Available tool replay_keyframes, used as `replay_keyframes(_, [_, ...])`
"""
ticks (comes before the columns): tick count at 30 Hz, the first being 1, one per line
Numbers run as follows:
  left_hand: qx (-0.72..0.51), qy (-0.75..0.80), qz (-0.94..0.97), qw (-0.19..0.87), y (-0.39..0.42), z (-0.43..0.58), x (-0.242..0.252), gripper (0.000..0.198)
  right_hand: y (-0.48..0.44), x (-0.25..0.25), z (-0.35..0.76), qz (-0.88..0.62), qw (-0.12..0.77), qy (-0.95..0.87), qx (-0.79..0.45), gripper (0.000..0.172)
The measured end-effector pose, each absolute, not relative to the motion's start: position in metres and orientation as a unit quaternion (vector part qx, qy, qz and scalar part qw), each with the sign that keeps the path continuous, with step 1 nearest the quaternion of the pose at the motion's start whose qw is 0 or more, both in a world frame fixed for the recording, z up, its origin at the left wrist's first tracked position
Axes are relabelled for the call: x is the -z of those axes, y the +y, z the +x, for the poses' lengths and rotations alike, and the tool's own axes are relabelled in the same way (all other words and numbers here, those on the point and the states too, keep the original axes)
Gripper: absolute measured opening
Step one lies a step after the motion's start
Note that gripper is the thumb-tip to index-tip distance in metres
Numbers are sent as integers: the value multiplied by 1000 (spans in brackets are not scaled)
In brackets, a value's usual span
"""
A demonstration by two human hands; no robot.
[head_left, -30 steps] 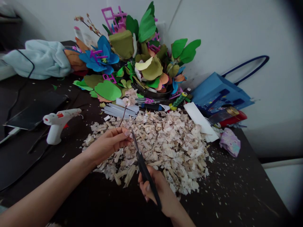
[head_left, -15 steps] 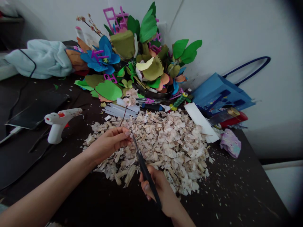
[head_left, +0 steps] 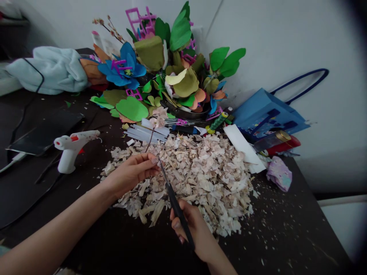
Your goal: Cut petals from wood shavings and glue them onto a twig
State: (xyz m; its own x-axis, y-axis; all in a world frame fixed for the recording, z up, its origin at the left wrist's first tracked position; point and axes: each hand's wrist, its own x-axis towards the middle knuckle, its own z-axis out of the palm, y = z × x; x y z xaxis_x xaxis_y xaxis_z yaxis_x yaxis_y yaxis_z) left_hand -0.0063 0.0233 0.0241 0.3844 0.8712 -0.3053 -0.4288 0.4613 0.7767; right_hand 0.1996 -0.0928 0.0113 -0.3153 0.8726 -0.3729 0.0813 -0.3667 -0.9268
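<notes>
The thin brown stem (head_left: 149,142) of a pale shaving flower (head_left: 158,118) stands up out of the pinched fingers of my left hand (head_left: 130,176), above the near left edge of the wood shavings. Far left on the dark desk (head_left: 286,233) lies a light blue cloth (head_left: 47,69), with a black cable (head_left: 27,103) and a flat black tablet (head_left: 46,131) nearer me. A white glue gun (head_left: 70,149) sits to the right of them, just left of the clear glue sticks (head_left: 145,131) under the flower. My right hand (head_left: 191,232) is closed around the black scissors (head_left: 175,204), whose narrow tip comes up just beside my left fingertips; I can't tell whether the blades touch the stem. The big pile of wood shavings (head_left: 206,179) spreads beneath both hands. Behind it stands a bunch of paper flowers (head_left: 172,65) with a blue bloom (head_left: 123,65). Further right are a white strip (head_left: 243,147), a blue bag (head_left: 266,112), a red tube (head_left: 276,142) and crumpled lilac paper (head_left: 279,173).
</notes>
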Motion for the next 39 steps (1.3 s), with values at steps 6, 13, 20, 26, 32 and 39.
replay_keyframes(6, [-416, 357, 286, 786, 22, -5, -29, 11, -93, -12, 197, -485, 306, -481, -663, 49])
replay_keyframes(13, [-406, 363, 187, 818, 21, -1, -29, 8, -91, -17, 196, -467, 290, -539, -639, 57])
replay_keyframes(20, [-412, 373, 150, 818, 21, 1, -31, 10, -93, -9, 192, -461, 318, -498, -662, 58])
replay_keyframes(26, [-373, 384, 249, 807, 3, 14, -24, 11, -86, -12, 188, -537, 439, -450, -563, 40])
replay_keyframes(32, [-324, 391, 318, 801, -21, 30, -23, 16, -81, -18, 184, -544, 536, -453, -459, 29])
replay_keyframes(39, [-299, 388, 340, 803, -29, 39, -26, 21, -82, -14, 182, -536, 551, -438, -465, 24])
